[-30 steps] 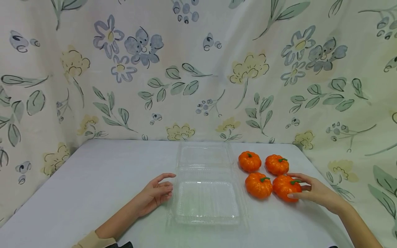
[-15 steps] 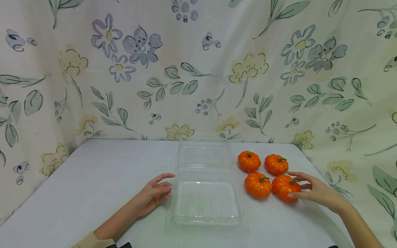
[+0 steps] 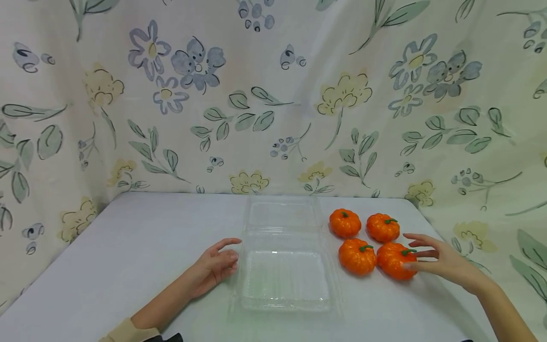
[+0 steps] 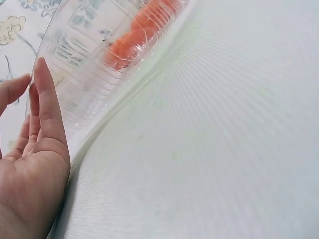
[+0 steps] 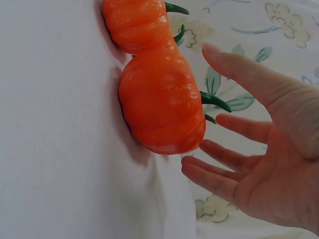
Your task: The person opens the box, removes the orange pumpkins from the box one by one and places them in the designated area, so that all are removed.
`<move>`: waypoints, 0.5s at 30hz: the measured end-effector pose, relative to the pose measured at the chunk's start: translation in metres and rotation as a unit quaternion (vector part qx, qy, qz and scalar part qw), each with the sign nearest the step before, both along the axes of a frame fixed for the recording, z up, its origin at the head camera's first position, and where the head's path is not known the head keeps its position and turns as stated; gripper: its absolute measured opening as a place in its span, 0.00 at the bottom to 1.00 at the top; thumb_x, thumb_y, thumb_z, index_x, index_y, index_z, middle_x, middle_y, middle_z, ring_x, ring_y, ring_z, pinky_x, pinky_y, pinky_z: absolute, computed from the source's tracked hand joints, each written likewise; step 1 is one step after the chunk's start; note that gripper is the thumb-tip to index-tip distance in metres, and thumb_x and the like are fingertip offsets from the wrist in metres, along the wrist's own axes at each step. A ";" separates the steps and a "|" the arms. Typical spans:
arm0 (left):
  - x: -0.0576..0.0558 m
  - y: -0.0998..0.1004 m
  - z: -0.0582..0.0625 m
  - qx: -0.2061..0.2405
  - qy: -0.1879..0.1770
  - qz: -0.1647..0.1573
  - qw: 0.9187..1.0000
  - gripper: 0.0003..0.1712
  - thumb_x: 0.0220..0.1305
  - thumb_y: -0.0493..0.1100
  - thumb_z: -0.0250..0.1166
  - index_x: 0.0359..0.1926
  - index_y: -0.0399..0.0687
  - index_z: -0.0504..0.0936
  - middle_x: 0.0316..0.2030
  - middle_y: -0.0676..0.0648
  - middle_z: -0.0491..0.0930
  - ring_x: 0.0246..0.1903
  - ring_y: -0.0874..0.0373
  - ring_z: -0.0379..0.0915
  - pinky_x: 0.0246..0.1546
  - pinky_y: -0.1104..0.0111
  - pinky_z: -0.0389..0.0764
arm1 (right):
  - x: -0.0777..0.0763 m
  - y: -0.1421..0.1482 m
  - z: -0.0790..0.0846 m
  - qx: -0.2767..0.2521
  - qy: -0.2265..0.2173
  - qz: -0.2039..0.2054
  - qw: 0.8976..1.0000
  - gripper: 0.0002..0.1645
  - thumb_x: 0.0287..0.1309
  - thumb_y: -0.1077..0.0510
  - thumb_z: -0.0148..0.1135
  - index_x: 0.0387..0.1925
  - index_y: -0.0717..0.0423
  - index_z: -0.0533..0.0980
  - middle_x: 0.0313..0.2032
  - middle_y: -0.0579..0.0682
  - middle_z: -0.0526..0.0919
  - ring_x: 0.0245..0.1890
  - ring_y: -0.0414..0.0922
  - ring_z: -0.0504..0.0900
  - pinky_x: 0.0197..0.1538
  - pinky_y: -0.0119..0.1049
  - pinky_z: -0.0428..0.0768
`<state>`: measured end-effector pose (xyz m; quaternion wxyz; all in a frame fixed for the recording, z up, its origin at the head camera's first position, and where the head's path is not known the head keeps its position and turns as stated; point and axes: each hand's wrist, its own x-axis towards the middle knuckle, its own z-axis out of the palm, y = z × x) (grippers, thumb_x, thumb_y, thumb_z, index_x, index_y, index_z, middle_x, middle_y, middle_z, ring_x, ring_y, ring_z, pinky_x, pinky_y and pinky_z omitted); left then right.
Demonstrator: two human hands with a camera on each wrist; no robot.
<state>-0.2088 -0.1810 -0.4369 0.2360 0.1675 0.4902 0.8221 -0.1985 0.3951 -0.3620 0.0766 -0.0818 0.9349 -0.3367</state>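
Several small orange pumpkins with green stems are grouped on the white table, right of a clear plastic clamshell box (image 3: pixel 286 278) whose lid (image 3: pixel 282 216) lies back, away from me. My right hand (image 3: pixel 453 266) is beside the front right pumpkin (image 3: pixel 394 262), thumb and fingers spread. In the right wrist view the fingers (image 5: pixel 214 181) stand apart from that pumpkin (image 5: pixel 162 102). My left hand (image 3: pixel 215 267) rests at the box's left side, fingers loosely bent, holding nothing; whether a fingertip touches the rim cannot be told.
The other pumpkins are the front left one (image 3: pixel 357 257), the back left one (image 3: pixel 344 223) and the back right one (image 3: pixel 382 227). A floral curtain (image 3: pixel 256 95) hangs behind and beside the table (image 3: pixel 149 228). White tabletop stretches left of the box.
My right hand has drawn back slightly to the right from the front right pumpkin, its fingers a little wider apart. The pumpkins, the box and my left hand stay in place.
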 end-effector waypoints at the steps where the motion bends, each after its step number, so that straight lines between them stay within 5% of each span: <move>1: 0.000 0.000 0.001 0.000 0.001 0.000 1.000 0.19 0.79 0.29 0.53 0.64 0.51 0.70 0.38 0.54 0.83 0.37 0.65 0.83 0.43 0.76 0.85 | 0.000 0.000 0.001 0.000 0.001 0.000 1.000 0.46 0.68 0.52 0.70 0.76 0.69 0.59 0.65 0.77 0.71 0.56 0.65 0.81 0.50 0.62 0.86; 15: -0.007 -0.009 0.010 -0.048 -0.023 0.032 0.998 0.12 0.80 0.33 0.54 0.57 0.49 0.74 0.37 0.51 0.81 0.35 0.62 0.82 0.43 0.74 0.86 | 0.000 -0.011 0.020 0.023 0.042 -0.003 0.999 0.46 0.68 0.52 0.71 0.76 0.67 0.61 0.65 0.78 0.70 0.58 0.73 0.78 0.49 0.61 0.87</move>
